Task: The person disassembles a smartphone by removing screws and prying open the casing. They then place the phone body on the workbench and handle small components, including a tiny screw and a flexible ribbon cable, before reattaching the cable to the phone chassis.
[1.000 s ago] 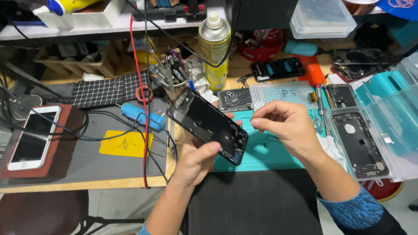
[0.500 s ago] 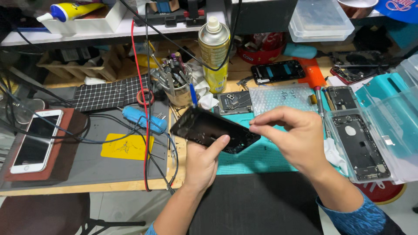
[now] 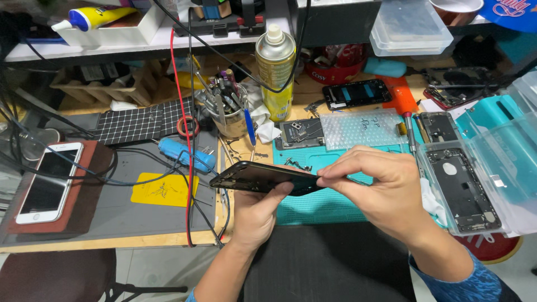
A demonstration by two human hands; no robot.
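While left hand cradles black phone frame — right hand pinches its end.

Glossy black phone housing (smooth)

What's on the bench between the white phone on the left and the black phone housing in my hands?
In the head view, between the white phone and the black phone housing lie a yellow pad, black cables and a red wire.

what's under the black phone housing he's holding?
Below the black phone housing are the left hand, supporting it, and the teal work mat. The right hand pinches its right end. The housing and hands cover the mat directly beneath.
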